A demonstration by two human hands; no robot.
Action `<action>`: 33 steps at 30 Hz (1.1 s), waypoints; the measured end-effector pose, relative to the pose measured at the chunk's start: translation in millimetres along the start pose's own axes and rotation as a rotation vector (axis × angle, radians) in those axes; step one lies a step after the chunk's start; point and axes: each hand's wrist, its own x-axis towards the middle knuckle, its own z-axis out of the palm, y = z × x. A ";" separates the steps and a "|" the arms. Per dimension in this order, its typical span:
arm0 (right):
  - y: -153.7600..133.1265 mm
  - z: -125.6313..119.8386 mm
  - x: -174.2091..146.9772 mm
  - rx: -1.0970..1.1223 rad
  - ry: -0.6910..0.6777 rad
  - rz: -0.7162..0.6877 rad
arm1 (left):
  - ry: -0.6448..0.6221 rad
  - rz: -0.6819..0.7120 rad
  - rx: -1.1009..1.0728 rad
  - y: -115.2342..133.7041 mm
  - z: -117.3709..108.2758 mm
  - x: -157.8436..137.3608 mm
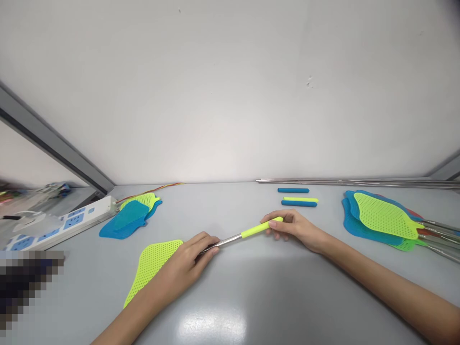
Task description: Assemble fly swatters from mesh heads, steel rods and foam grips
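Observation:
My left hand (199, 254) is closed around the metal rod (230, 240) of a yellow-green fly swatter. The swatter's perforated head (153, 263) lies to the left, partly hidden behind my left hand and forearm. At the rod's other end is a yellow-green handle sleeve (256, 229). My right hand (287, 225) pinches that sleeve near its tip, between thumb and fingers. The rod slants up to the right, just above the grey table (287, 297).
Loose blue handle sleeves (293, 190) and a yellow-green sleeve (305, 199) lie behind my right hand. Metal rods (341, 182) run along the wall. A pile of fly swatters (386, 215) lies right; swatter heads (125, 225) and a power strip (79, 218) lie left.

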 end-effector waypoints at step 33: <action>-13.0 27.0 -17.2 -0.140 -0.224 0.299 | -0.220 0.009 0.202 18.3 5.2 -9.0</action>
